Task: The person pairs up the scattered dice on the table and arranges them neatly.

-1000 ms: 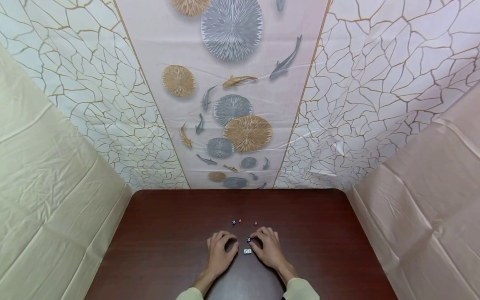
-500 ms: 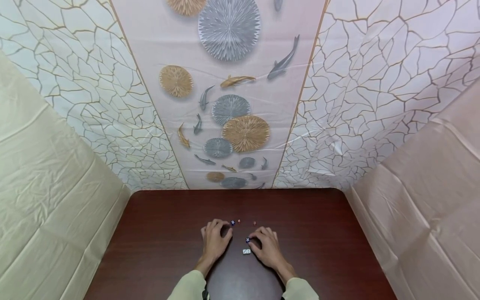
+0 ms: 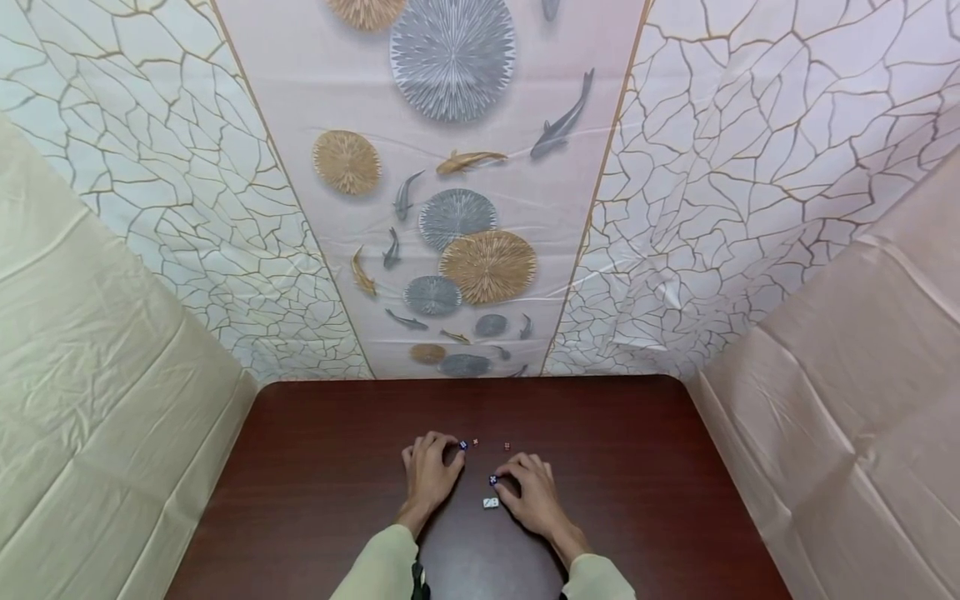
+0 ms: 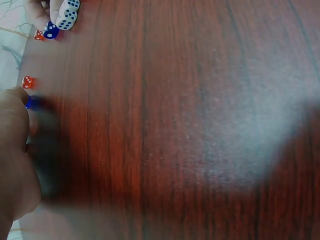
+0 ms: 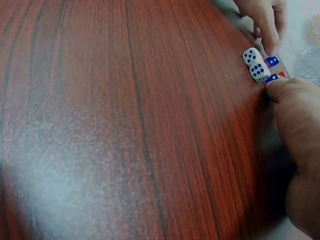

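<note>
Toward the middle of the table my left hand (image 3: 431, 475) has thumb and forefinger around a blue die (image 3: 463, 445), which shows at the fingertips in the left wrist view. My right hand (image 3: 534, 498) pinches a second blue die (image 3: 492, 480), nearer the person. Just below that one, two white dice (image 3: 491, 503) with blue pips sit side by side; in the right wrist view these white dice (image 5: 256, 65) lie close to both blue ones. A small red die (image 3: 476, 442) is right of the left hand's die, and another red die (image 3: 507, 446) lies beyond the right fingertips.
The dark reddish-brown wooden table (image 3: 322, 433) has rounded far corners. A patterned cloth (image 3: 480, 200) with fish and round motifs hangs behind it, and beige cloth walls (image 3: 817, 400) flank both sides.
The left hand has moved away from beside the white dice, out and forward to the farther blue die, its fingertips closing on it. The right hand stays at its blue die.
</note>
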`<control>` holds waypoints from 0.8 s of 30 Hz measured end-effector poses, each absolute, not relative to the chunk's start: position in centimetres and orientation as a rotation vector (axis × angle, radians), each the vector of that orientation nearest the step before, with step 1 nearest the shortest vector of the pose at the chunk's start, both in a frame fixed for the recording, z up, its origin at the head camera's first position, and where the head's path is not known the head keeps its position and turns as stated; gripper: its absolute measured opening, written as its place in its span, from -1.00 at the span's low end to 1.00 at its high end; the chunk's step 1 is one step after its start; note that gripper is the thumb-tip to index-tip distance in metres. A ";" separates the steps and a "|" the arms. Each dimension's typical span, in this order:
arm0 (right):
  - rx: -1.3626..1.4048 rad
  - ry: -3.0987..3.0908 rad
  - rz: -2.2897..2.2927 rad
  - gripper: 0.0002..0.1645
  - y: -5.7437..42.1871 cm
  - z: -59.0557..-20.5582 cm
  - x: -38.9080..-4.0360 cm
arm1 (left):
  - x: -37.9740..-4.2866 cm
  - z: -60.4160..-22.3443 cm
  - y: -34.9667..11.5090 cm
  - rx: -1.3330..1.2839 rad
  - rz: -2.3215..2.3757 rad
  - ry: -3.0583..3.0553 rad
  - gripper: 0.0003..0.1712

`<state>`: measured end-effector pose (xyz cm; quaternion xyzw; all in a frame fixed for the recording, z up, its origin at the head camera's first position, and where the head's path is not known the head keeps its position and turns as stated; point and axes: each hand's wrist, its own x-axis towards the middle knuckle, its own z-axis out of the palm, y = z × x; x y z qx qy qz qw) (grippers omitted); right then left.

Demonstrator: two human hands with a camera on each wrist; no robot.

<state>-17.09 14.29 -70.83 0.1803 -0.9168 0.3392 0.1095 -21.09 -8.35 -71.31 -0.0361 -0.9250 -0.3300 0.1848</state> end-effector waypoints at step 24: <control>0.557 -2.652 0.956 -0.77 14.4 -71.1 -17.0 | -21.4 -71.4 -8.1 -0.129 -0.886 -2.621 -0.81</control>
